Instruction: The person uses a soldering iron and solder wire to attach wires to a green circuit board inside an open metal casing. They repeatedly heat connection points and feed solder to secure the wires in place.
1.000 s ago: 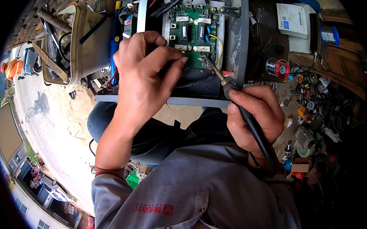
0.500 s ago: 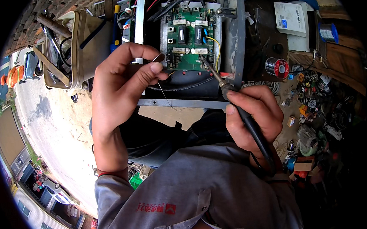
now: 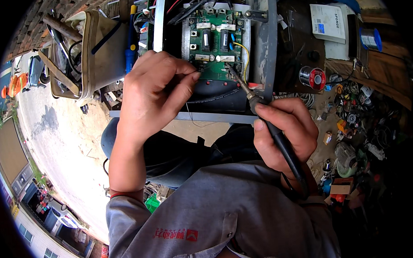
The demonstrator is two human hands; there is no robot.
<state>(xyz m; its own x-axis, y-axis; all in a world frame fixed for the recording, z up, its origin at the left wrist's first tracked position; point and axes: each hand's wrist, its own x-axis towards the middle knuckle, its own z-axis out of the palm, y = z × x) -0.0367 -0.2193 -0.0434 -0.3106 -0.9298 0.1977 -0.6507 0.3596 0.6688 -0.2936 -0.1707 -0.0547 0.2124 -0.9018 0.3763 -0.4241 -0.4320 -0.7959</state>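
Observation:
A green circuit board (image 3: 211, 74), with black cylindrical parts and white block components, lies in a grey metal housing (image 3: 261, 57) in front of me. My right hand (image 3: 291, 127) grips the black handle of a soldering iron (image 3: 283, 142). The iron's tip reaches the board's near edge, right of centre; I cannot tell if it touches. Fingers pinched, my left hand (image 3: 156, 89) is at the board's near left corner. From beneath it hangs a thin wire (image 3: 191, 116), apparently held in the pinch. What the fingertips meet on the board is hidden.
Right of the housing are a red-rimmed solder spool (image 3: 312, 77), a blue-rimmed spool (image 3: 371, 39) and a white box (image 3: 328, 23). A beige bucket of tools (image 3: 104, 50) stands at the left, beside a blue-and-yellow screwdriver (image 3: 130, 54). Assorted parts litter the ground at right.
My left hand has moved right to the board's near left corner and turned, with its back more toward view. The right hand and soldering iron stay almost still.

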